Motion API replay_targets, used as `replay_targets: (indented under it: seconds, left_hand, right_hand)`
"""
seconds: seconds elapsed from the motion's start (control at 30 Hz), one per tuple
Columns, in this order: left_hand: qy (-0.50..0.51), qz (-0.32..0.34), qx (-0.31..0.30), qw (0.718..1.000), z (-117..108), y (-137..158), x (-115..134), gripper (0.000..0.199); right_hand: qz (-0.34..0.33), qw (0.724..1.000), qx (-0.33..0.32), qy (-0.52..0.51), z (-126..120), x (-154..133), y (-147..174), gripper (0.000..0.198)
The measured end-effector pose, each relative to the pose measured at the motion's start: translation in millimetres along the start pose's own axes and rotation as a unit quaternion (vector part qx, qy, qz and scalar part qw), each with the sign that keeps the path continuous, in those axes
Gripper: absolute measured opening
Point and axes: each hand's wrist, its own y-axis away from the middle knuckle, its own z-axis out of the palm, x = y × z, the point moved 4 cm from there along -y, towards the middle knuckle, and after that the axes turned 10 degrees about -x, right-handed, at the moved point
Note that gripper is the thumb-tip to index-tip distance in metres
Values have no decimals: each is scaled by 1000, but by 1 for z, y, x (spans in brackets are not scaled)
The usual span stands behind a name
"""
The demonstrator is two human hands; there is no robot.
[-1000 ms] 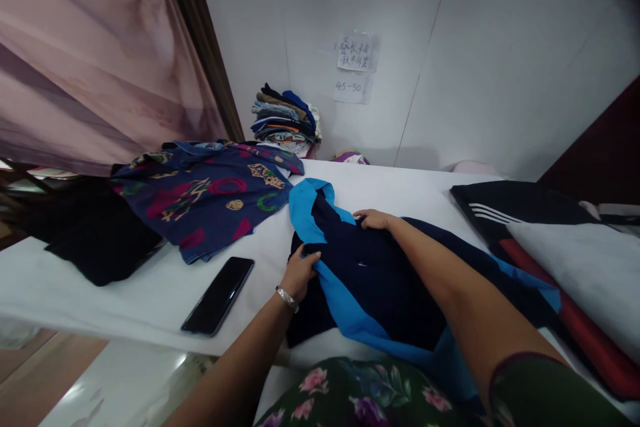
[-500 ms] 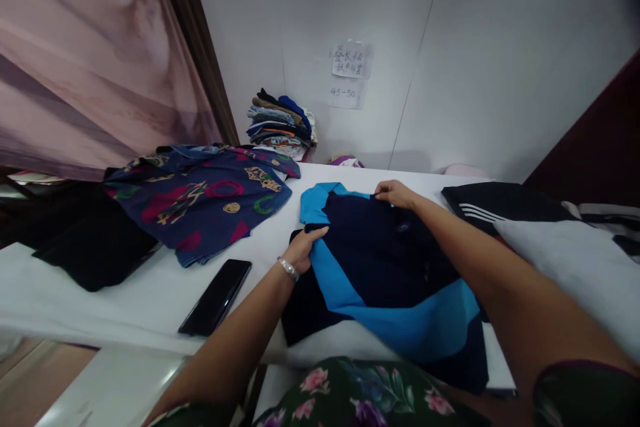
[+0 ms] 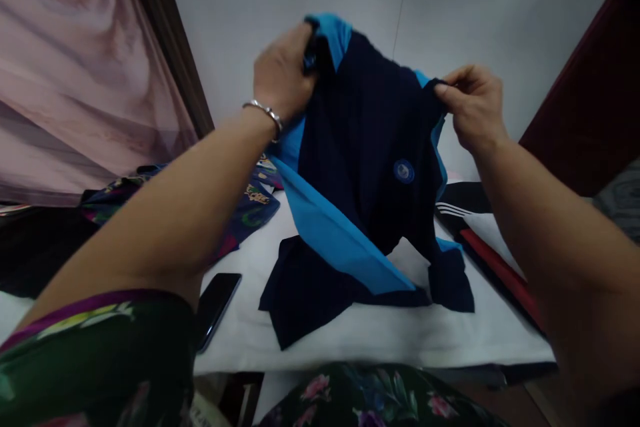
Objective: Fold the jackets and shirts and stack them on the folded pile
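"Item one?"
"Navy-and-bright-blue fabric garment [image 3: 370,113], raised over the white-topped counter [image 3: 390,340], near its front edge."
"Held how?"
"Left hand [image 3: 284,73] gripping one upper side; right hand [image 3: 475,107] pinching the other."
"Item two?"
"Black rectangular phone [image 3: 216,307], near the counter's front edge, partly hidden by the left arm [image 3: 165,213]."

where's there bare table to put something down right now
Bare white table shows along the near edge, below the blue top, and in a narrow gap between the blue top and the phone. It is crowded at left, with the patterned shirt and black cloth, and at right, with the clothes pile.
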Motion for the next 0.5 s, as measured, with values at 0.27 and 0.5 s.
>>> replay_targets:
  seconds: [0.27, 0.5]
  left_hand:
    - [-80, 44, -49, 995, -8, 20, 16, 30]
    - [152, -100, -209, 961, 49, 95, -47, 33]
  right_hand:
    - [357, 891, -241, -144, 78, 57, 143, 45]
    - [402, 859, -185, -257, 52, 74, 170, 44]
